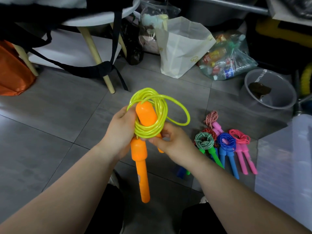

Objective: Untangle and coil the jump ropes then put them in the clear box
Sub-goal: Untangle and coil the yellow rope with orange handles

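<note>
Left hand (118, 132) wrapped round yellow rope (147, 134) coil plus one orange handle (141, 166), which hangs below the grip. Right hand (175, 142) pinches the coil's bottom edge. Second handle (146, 114) sticks up above the grip. Coiled ropes (226, 141) on floor right of the hands, box (287, 157) beyond.

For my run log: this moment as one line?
stage: coiling | left hand: grips yellow rope and orange handle | right hand: pinches yellow rope | other ropes: coiled, on floor

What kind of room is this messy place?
Probably a storeroom or spare corner indoors: grey tiled floor, a bag of bottles, a white paper bag and a grey tub.
</note>
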Motion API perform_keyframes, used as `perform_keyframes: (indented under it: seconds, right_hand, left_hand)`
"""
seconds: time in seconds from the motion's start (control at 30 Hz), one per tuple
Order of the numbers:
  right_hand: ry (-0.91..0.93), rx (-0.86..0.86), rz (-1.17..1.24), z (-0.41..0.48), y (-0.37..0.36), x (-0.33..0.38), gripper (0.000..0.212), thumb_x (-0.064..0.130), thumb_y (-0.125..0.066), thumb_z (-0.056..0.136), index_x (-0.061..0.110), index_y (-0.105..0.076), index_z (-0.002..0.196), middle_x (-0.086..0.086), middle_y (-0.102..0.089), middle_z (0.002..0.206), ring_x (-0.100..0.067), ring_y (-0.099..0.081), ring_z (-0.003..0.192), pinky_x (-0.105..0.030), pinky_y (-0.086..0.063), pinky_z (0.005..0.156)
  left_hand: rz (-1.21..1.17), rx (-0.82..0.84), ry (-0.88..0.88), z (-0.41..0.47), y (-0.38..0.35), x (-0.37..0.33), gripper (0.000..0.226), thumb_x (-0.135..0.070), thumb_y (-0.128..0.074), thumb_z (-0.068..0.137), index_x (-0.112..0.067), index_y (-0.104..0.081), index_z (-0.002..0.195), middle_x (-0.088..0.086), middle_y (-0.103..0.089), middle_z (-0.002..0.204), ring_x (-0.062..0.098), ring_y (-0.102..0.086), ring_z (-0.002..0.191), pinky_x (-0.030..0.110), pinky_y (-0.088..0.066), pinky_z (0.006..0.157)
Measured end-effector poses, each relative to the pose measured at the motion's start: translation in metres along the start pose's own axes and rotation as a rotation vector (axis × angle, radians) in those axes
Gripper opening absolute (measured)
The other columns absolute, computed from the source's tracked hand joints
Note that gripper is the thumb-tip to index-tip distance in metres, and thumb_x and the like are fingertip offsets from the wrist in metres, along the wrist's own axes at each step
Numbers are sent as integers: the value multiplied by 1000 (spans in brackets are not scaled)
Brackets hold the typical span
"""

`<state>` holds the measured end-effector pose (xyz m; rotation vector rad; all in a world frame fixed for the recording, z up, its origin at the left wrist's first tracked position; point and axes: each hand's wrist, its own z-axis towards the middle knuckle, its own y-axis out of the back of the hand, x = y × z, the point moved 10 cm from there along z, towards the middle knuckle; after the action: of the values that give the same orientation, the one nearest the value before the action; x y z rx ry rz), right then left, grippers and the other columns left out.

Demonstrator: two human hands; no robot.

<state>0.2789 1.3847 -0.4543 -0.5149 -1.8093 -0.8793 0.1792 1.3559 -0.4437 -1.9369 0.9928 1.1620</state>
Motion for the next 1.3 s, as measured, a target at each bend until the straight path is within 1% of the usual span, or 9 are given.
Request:
perform_keyframes:
  seconds: [0.1, 0.27, 0.37, 0.43, 0.63, 0.77, 0.9, 1.07, 1.3]
  right_hand:
    - [30, -47, -176, 1, 12, -5, 24, 14, -65, 81, 14, -64, 105, -8, -68, 95, -27, -61, 96, -43, -47, 87]
    - [88, -98, -298, -1, 19, -2, 31, 26, -61, 80, 18, -64, 109, -15, -68, 97, -35, -61, 94, -41, -49, 80]
    - [188, -297, -417, -7, 40, 12, 30, 24, -55, 79, 12, -67, 104, -17, -68, 88, -37, -62, 83, -33, -44, 66]
    - [161, -327, -441, -7, 45, 8, 26, 18, -59, 82, 11, -66, 106, -15, -67, 96, -36, -61, 92, -36, -45, 70]
    - [-10, -230, -654, -2, 37, -13, 29, 30, -54, 88, 23, -59, 116, -7, -64, 112, -32, -56, 107, -34, -44, 79]
    - [-244, -59, -766, -2, 38, -56, 28, 24, -54, 88, 24, -58, 115, -6, -64, 112, -27, -57, 108, -33, -45, 85]
    - [-270, 45, -791, -9, 32, -73, 24, 21, -53, 88, 23, -58, 112, -3, -63, 110, -24, -56, 105, -28, -41, 79]
    - [-379, 143, -883, -16, 31, -99, 15, 11, -49, 87, 23, -49, 78, -9, -61, 105, -28, -57, 100, -27, -36, 71]
    - [-493, 300, -931, -24, 21, -127, 19, 10, -54, 83, 15, -57, 102, -11, -61, 109, -28, -57, 102, -26, -37, 71]
  left_hand:
    - [133, -35, -81, 0, 9, -12, 29, -19, -39, 97, -14, -49, 70, -4, -48, 46, 5, -46, 37, 15, -39, 38]
    - [304, -88, -248, -1, 15, -29, 26, -19, -39, 96, -23, -55, 77, -4, -55, 66, -6, -53, 53, 7, -42, 52]
    - [311, -92, -278, -1, 15, -33, 27, -18, -38, 97, -23, -55, 76, -9, -55, 52, -1, -49, 48, 12, -41, 50]
    - [277, -72, -257, -1, 13, -31, 27, -17, -38, 97, -21, -56, 77, -7, -54, 51, 1, -47, 44, 16, -41, 46]
    - [270, -19, -223, -2, 5, -26, 28, -16, -37, 97, -18, -55, 76, -9, -51, 41, 1, -45, 37, 13, -38, 40]
    - [-70, -50, -236, 5, 25, -46, 27, -24, -37, 97, -18, -52, 76, -6, -48, 48, 7, -42, 42, 17, -36, 42]
    - [-151, -123, -87, 12, 38, -30, 31, -27, -32, 99, -17, -50, 75, -5, -44, 39, 9, -39, 30, 13, -33, 37]
    - [-162, -72, -32, 14, 30, -18, 30, -26, -30, 99, -13, -48, 79, -7, -40, 37, 10, -34, 27, 13, -34, 38]
    - [-104, -108, -61, 12, 32, -20, 29, -25, -33, 99, -14, -49, 78, -6, -44, 38, 9, -36, 29, 13, -33, 35]
